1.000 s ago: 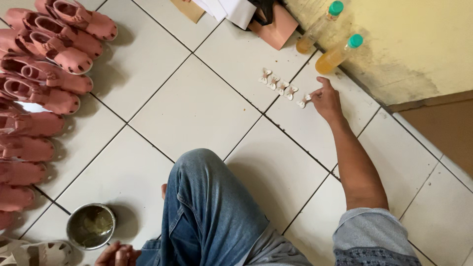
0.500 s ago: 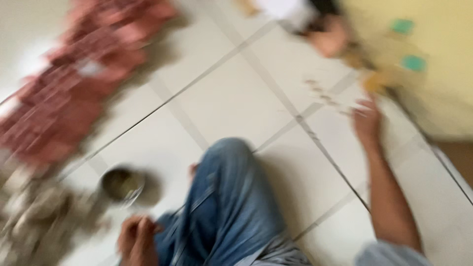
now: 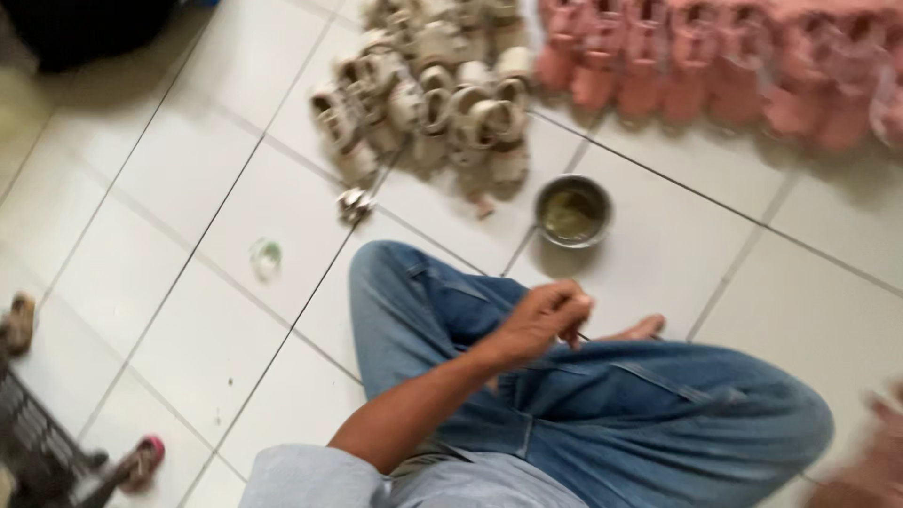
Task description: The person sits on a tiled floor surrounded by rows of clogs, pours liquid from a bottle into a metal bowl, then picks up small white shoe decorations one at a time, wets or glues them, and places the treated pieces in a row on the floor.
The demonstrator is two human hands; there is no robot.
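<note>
I sit on a white tiled floor with my legs in blue jeans (image 3: pixel 602 404) folded in front of me. My left hand (image 3: pixel 541 320) rests over my knee, its fingers closed on a thin stick or brush. Just beyond it stands a small metal bowl (image 3: pixel 574 212) holding greenish-brown paste. My right hand (image 3: pixel 875 461) is only a blur at the bottom right edge, and I cannot make out its fingers. A heap of beige sandals (image 3: pixel 442 94) lies past the bowl, with a row of pink sandals (image 3: pixel 734 66) to its right.
A small clear object (image 3: pixel 266 254) and a small metallic piece (image 3: pixel 355 202) lie on the tiles to the left. A dark crate (image 3: pixel 38 452) sits at the bottom left corner, with a sandal (image 3: pixel 141 461) beside it.
My head has swung left, away from the yellow wall and bottles toward the sandals and bowl. My right hand has left the small pieces on the floor and drawn back.
</note>
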